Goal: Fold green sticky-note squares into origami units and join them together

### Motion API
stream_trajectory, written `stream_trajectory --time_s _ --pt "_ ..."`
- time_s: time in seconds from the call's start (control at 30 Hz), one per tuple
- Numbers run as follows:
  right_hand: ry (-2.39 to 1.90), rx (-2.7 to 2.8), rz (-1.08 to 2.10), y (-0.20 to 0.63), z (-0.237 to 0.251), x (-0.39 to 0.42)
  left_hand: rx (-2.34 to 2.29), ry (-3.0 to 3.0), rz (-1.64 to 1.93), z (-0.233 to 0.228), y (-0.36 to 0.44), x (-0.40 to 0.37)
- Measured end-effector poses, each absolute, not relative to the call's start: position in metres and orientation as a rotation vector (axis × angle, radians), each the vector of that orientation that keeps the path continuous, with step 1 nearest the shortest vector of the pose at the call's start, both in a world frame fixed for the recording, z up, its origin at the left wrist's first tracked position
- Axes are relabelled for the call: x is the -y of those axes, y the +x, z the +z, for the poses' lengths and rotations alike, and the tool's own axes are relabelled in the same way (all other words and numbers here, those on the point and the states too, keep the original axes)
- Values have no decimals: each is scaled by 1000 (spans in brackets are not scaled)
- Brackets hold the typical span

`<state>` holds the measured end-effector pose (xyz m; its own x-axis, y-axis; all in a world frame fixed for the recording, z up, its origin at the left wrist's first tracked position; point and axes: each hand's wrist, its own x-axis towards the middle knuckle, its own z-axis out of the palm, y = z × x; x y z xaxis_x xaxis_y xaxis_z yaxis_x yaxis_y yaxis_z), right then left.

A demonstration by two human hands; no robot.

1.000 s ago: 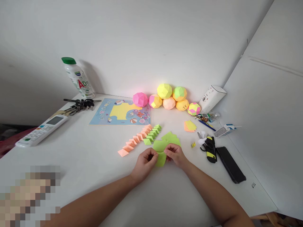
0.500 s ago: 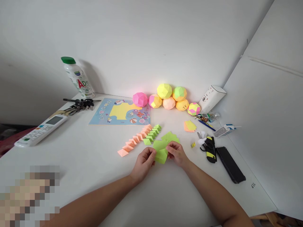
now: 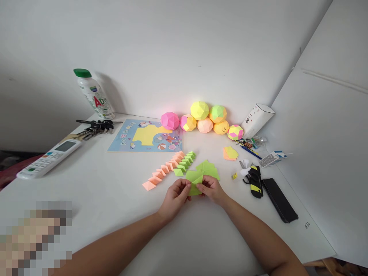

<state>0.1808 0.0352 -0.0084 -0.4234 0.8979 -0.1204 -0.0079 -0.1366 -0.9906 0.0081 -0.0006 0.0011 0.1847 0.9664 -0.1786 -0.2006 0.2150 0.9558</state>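
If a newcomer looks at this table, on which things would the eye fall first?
Probably first on the bright balls, grouped at the back of the table by the wall. Next, on the peach papers and green papers, folded and set in two rows near the middle. Then on the green sheet, held by the left hand and right hand.

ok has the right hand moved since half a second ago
Yes, slightly: judged against the row of folded green pieces, the right hand has shifted its thumb leftward, closer to the left hand.
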Motion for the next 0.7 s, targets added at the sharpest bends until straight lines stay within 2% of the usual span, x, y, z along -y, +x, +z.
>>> stream_trajectory --time_s 0.7 --pt "-973 1565 1571 180 -11 -36 -914 1169 990 -5 10 1"
